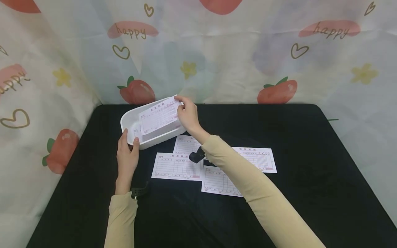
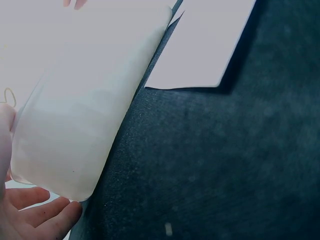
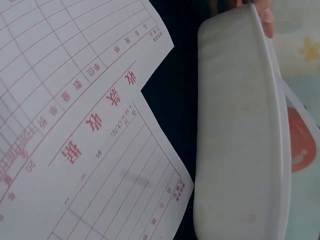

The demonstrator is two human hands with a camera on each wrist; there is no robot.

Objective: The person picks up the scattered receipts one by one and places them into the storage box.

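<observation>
At the back left of the table, a white plastic basin stands aslant with printed receipt slips in it. My left hand holds its near left corner, thumb on the front wall, fingers at the end; these fingers also show in the left wrist view. Over the basin's right half, my right hand pinches the upper right corner of a receipt slip. That slip lies tilted in the basin mouth. Part of another slip shows below it. In the right wrist view the basin's side wall hides the inside.
Several more receipt slips lie on the black tablecloth, including a left one, a front one and a right one. My right forearm crosses above them. A patterned curtain hangs behind the table.
</observation>
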